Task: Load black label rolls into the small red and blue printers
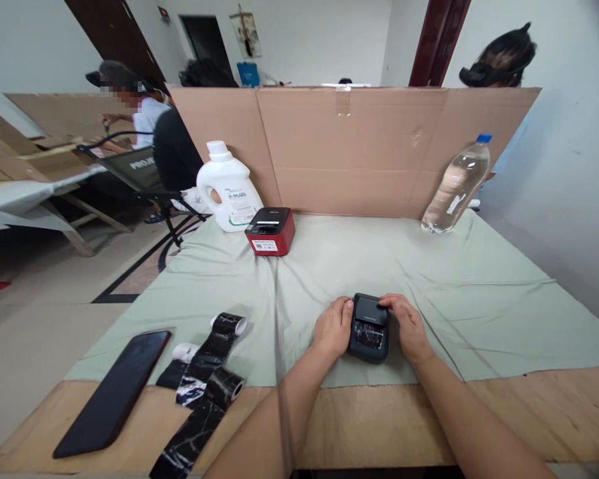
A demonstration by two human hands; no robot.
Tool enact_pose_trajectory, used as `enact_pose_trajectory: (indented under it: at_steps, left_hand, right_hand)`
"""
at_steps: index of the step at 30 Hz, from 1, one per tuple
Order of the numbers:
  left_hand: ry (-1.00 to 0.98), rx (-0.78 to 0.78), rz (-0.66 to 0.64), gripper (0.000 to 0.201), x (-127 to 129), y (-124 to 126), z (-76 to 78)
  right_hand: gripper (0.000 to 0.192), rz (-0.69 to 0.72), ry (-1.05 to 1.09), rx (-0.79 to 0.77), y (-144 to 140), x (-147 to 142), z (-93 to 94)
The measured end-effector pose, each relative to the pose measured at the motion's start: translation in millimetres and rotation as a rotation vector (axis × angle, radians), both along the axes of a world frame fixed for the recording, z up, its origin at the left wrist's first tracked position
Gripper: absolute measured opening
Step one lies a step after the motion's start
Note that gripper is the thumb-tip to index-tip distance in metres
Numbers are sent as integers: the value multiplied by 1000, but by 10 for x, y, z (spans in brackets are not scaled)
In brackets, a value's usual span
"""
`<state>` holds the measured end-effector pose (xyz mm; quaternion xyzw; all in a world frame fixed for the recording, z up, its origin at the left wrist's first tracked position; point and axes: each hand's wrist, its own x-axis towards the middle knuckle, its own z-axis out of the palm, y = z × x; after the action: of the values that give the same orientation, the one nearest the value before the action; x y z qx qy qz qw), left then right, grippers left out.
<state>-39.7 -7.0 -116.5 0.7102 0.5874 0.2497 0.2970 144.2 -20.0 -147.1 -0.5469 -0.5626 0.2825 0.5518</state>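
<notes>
Farthest left of the left hand, a dark phone-like slab (112, 396) lies flat on the tabletop (359, 426). Between slab and hand: black marble-patterned rolls (208, 356), partly unwound. Beyond the left hand, to its left, a white jug (229, 189) stands just behind a red-and-black box (270, 233). Left hand (332, 326): fingers bent, grasping the left edge of a small black device (369, 329), which sits between both hands on green cloth (329, 259). Right hand (404, 322): fingertips touching the device's far right corner; grip cannot be determined. Beyond it, rightward, a tilted-looking clear bottle (456, 189), blue-capped.
</notes>
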Motion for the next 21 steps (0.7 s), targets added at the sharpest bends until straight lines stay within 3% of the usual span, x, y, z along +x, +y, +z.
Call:
enact_pose_trajectory:
  at_steps: [4,7,10,15,21]
  left_hand:
    - [28,-15,-16,46,17,4,10]
    - [13,-5,-42,45,25,-4,10]
    - [-117,-26,-34,42,20,-11,-22]
    - [-561,-191,-105,48,2,-1,-93]
    - [-766,-223,-119,65,8,23,-126]
  right_hand:
    - [45,-164,-295,-33,28,11,-51]
    - [46,-82,-445,-82,0,30,-33]
    - [46,32,-365,-89,-70,25,40]
    - [53,87,-70,-16,-137,-44,91]
    - [63,235,152,-244,-89,-47,75]
